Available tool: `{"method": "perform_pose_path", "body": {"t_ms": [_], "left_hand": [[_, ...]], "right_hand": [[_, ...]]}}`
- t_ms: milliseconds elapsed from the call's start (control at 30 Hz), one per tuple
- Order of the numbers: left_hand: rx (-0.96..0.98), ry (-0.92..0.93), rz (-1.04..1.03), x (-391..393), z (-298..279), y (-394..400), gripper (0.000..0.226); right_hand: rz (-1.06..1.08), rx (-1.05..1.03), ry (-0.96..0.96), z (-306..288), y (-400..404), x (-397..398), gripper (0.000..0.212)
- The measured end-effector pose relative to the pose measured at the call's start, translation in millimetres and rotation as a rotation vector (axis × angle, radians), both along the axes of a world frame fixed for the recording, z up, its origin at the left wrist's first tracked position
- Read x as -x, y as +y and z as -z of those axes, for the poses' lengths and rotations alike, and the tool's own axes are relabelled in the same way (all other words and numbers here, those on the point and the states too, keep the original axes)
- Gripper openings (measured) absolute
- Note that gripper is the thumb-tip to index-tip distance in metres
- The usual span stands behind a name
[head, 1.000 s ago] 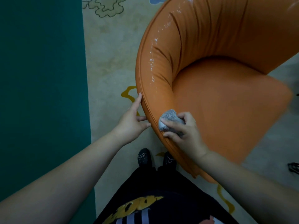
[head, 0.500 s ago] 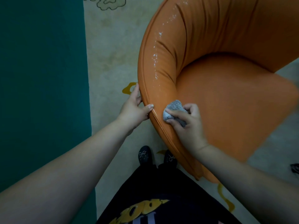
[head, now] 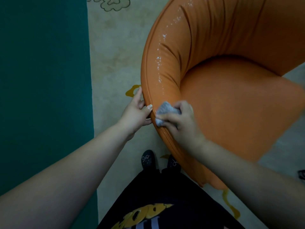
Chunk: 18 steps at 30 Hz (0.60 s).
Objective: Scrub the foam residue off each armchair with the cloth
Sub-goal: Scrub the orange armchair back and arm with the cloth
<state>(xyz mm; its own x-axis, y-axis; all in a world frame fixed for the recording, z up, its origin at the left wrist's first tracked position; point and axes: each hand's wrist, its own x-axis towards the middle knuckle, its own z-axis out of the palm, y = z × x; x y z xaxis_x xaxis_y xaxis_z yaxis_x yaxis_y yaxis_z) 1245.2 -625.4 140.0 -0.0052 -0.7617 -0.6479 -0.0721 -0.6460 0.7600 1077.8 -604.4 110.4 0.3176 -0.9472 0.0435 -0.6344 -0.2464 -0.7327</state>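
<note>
cloth (head: 162,111) in right hand (head: 180,119) grip

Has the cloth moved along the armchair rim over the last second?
Yes. The right hand has carried the cloth up the armchair rim toward the foam specks, closing the gap to the lowest ones, beside the left hand.

Beige rug (head: 113,52) with a dark cloud-outline motif (head: 112,4) at far left-centre; yellow squiggles (head: 132,91) mid and near right; teal floor (head: 42,80) along the left; black shoes (head: 147,160) with small bows near centre; black garment (head: 158,195), yellow print.
</note>
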Motion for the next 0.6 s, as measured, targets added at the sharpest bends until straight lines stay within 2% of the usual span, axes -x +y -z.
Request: {"method": "perform_pose_path", "body": {"t_ms": [133, 333, 467, 600], "left_hand": [[-0.022, -0.004, -0.012, -2, -1, -3, 0.056], [-0.066, 0.045, -0.019, -6, -11, -8, 0.051], [-0.076, 0.037, -0.035, -6, -12, -9, 0.050], [-0.077, -0.005, -0.038, -2, -12, -9, 0.050]], "right_hand": [[0.020, 0.018, -0.024, -3, -39, -21, 0.023], [0.011, -0.007, -0.080, 2, 18, 14, 0.026], [-0.028, 0.000, -0.038, -1, -22, -8, 0.022], [0.056, -0.005, -0.084, -1, -47, -23, 0.019]]}}
